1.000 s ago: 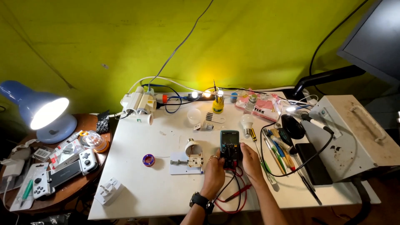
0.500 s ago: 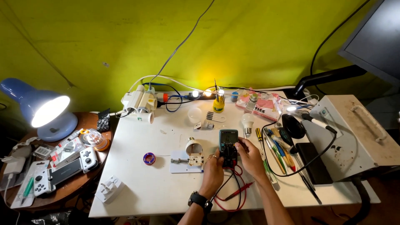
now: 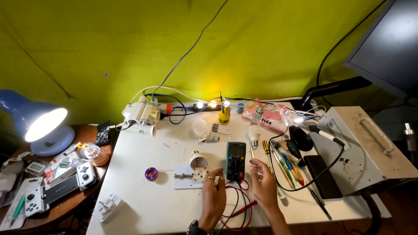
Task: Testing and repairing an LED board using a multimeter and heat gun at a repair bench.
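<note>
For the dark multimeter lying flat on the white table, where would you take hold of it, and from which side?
Take the dark multimeter across its two long sides near the upper display end, coming from above. It lies flat, and red leads and both hands, left hand and right hand, crowd its lower end.

Place: home electronics repair bench.
Evidence: multimeter, screwdrivers, loose bulbs, desk lamp, cluttered white table.
</note>
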